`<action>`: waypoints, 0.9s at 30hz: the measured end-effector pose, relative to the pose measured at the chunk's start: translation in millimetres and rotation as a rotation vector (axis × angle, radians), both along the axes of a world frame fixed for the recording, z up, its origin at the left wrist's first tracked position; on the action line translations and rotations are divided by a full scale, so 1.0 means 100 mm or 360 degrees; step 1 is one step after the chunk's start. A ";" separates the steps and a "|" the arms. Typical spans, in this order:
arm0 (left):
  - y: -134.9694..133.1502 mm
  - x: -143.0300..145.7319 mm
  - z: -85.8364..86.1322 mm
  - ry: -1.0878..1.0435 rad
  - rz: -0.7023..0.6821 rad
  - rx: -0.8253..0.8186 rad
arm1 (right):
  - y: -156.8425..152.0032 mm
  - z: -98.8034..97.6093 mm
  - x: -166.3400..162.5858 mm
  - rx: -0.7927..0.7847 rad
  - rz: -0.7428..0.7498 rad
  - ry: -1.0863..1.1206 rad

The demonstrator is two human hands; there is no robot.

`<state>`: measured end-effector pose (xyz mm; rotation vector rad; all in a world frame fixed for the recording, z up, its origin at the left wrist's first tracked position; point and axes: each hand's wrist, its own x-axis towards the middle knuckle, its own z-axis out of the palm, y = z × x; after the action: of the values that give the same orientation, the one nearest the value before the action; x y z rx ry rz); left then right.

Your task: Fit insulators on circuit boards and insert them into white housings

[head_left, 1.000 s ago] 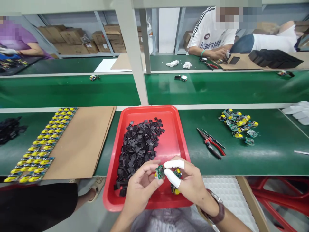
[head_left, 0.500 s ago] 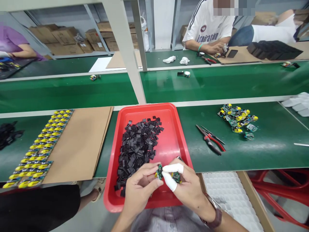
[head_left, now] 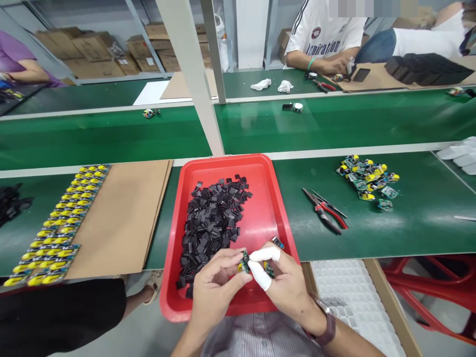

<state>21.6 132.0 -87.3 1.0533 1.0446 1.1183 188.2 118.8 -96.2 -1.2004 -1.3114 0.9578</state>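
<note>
Over the near end of a red tray (head_left: 260,198), my left hand (head_left: 217,285) pinches a small green circuit board (head_left: 244,262) between thumb and fingers. My right hand (head_left: 286,282) wears white finger cots (head_left: 262,272) on thumb and index finger, and their tips close on the same board's right side. A second circuit board (head_left: 269,269) is tucked in my right palm, partly hidden by the fingers. Another component (head_left: 277,242) shows just above that hand; I cannot tell how it is held. Many small black plastic pieces (head_left: 211,218) lie heaped in the tray's left half.
Pliers (head_left: 327,210) and a pile of circuit boards (head_left: 366,176) lie to the right. On the left, rows of boards with yellow parts (head_left: 61,223) line a cardboard sheet (head_left: 119,213). Beyond a post (head_left: 193,74) runs a green belt (head_left: 253,129); a co-worker (head_left: 327,44) sits across it.
Small assemblies on the far belt have shifted right. The view has tipped slightly. My hands keep nearly the same pose around the board, with the right fingers turned a little.
</note>
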 end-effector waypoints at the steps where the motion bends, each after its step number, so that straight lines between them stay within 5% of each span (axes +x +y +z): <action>1: 0.00 0.00 0.00 0.0014 0.0010 0.0005 | 0.01 0.00 0.00 0.0014 -0.0001 -0.0016; 12: 0.01 0.01 -0.04 0.0031 -0.0018 0.0006 | 0.03 -0.04 0.03 0.0043 -0.0008 -0.0124; 19: 0.03 0.05 0.00 -0.0149 -0.0068 0.0029 | 0.09 -0.02 0.09 -0.0252 0.0159 0.0314; 27: 0.02 0.07 -0.02 -0.0130 -0.0097 0.0036 | 0.07 0.13 0.22 -0.0032 0.0226 0.0089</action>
<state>28.8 133.8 -89.7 1.0423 0.9312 1.1171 210.1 126.1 -83.2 -1.0991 -1.3591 1.1007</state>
